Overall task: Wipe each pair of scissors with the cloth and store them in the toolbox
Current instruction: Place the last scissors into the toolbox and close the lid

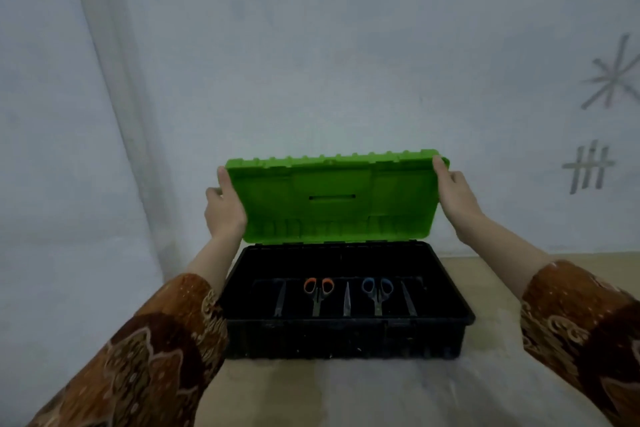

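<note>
Black toolbox (346,336) on a pale tabletop (346,388), near wall facing the camera, green lid (336,198) raised and tilted back on the far hinge edge.

Left hand (223,208) at the lid's left side edge: thumb laid up along the rim, the other fingers curled behind the lid, gripping it. Right hand (455,194) at the lid's right side edge near the top corner: fingertips hooked over the rim, palm against the side, likewise gripping. Both forearms running down past the box's 2 short sides into brown patterned sleeves (152,357).

Inside the box, a row along the floor, blades toward the near wall: orange-handled scissors (318,295) left of centre, blue-handled scissors (377,295) right of centre, well apart from each other. Between them 1 thin pointed metal tool (347,298); a dark-handled tool (280,298) at the left end of the row and another slim one (408,298) at the right; too dim to tell what these 3 are. None touching its neighbour as far as can be seen.

Open tabletop in front of the box's near wall and to its right. Behind, a pale wall (311,45) close to the lid's back, with grey scratched marks (602,107) at right. At left, a pale draped sheet (69,184) beside the box.
</note>
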`<state>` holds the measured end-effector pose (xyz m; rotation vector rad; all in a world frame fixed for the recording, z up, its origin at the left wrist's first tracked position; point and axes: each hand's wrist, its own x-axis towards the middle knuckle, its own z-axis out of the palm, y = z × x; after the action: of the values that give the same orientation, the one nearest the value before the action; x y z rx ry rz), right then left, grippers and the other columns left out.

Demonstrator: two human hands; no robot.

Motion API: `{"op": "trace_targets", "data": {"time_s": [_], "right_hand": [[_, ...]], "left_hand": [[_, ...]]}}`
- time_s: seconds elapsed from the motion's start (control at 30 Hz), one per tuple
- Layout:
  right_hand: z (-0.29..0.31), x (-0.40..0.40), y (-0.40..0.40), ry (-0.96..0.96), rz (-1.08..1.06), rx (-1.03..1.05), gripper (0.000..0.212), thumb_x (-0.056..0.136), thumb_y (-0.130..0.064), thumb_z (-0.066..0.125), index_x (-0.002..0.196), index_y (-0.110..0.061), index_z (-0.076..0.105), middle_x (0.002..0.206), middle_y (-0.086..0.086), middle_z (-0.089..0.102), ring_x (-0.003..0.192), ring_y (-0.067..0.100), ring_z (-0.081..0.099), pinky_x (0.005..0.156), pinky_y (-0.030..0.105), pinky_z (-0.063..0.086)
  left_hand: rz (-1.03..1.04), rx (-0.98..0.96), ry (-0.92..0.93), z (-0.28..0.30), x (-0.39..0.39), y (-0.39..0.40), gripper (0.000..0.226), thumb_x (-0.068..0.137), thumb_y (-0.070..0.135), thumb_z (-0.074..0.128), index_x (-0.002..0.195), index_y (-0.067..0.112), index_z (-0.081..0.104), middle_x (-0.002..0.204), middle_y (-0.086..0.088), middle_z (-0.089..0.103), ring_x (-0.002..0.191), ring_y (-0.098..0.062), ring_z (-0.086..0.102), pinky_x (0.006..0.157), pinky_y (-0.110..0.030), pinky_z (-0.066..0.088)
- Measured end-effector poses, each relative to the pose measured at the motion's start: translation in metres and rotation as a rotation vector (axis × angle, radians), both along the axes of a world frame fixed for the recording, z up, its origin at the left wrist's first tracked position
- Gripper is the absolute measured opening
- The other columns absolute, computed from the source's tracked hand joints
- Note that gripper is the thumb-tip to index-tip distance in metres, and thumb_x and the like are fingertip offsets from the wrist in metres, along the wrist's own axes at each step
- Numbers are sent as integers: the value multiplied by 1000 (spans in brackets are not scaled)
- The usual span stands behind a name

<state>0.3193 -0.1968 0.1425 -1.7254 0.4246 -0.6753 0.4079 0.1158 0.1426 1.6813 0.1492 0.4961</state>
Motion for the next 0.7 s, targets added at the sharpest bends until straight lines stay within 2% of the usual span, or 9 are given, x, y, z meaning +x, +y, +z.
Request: {"op": "trace_targets", "data": {"time_s": [0.13, 0.17, 0.23, 0.27, 0.33, 0.43, 0.5, 0.63, 0.7], "right_hand": [[-28, -53, 8, -25, 17, -81, 64, 87, -70, 38, 118, -15, 48, 117, 4, 54, 110, 23, 53, 94, 38, 41], [-36, -64, 12, -17, 11, -131, 61, 89, -65, 41, 120, -13, 48, 115, 4, 55, 106, 21, 53, 90, 36, 41], [-51, -85, 20, 1, 12, -233, 49, 93, -51, 48, 119, -9, 48, 107, 5, 57, 95, 19, 52, 72, 27, 40], [-59, -93, 23, 10, 20, -280, 44, 93, -46, 51, 117, -8, 48, 103, 5, 57, 90, 18, 52, 64, 22, 38], [-73, -106, 24, 47, 64, -354, 40, 94, -39, 54, 117, -7, 46, 100, 4, 58, 87, 18, 53, 58, 14, 36], [-88, -117, 24, 104, 114, -409, 43, 94, -33, 55, 124, -4, 42, 104, 5, 56, 95, 22, 55, 66, 28, 40], [-95, -122, 25, 118, 117, -440, 44, 93, -29, 57, 126, -3, 42, 107, 6, 54, 97, 22, 53, 70, 30, 36], [-102, -131, 29, 153, 127, -456, 44, 93, -25, 59, 127, -2, 43, 111, 9, 54, 94, 18, 49, 66, 26, 31], [-103, -132, 31, 173, 124, -461, 45, 93, -25, 59, 129, -2, 42, 116, 13, 56, 95, 19, 50, 66, 26, 31]], "left_hand": [[-59, 15, -53, -33, -41, 26, 56, 92, 64, 41, 105, 10, 48, 104, -6, 52, 97, -22, 48, 83, -33, 34], [-64, 59, -62, -44, -50, 32, 53, 91, 60, 47, 104, 9, 51, 100, -5, 54, 95, -22, 49, 81, -33, 34], [-87, 161, -85, -62, -68, 44, 43, 93, 51, 53, 101, 9, 56, 90, -2, 58, 88, -20, 51, 74, -30, 35], [-117, 197, -100, -71, -76, 50, 37, 93, 47, 54, 97, 11, 57, 84, 1, 59, 82, -17, 53, 67, -26, 36], [-176, 255, -139, -86, -89, 59, 26, 93, 42, 57, 90, 16, 59, 79, 8, 60, 73, -5, 55, 58, -15, 36], [-222, 363, -178, -103, -99, 67, 19, 93, 36, 60, 93, 17, 60, 81, 12, 59, 75, 6, 51, 57, -8, 36], [-238, 424, -201, -113, -99, 73, 19, 92, 36, 59, 96, 17, 60, 83, 10, 59, 77, 1, 53, 60, -11, 37], [-202, 585, -170, -135, -91, 85, 42, 90, 52, 53, 100, 12, 65, 85, 0, 60, 83, -22, 55, 68, -32, 40], [-178, 598, -157, -136, -96, 83, 35, 92, 45, 56, 100, 11, 62, 82, 1, 55, 84, -26, 53, 70, -36, 38]]}}
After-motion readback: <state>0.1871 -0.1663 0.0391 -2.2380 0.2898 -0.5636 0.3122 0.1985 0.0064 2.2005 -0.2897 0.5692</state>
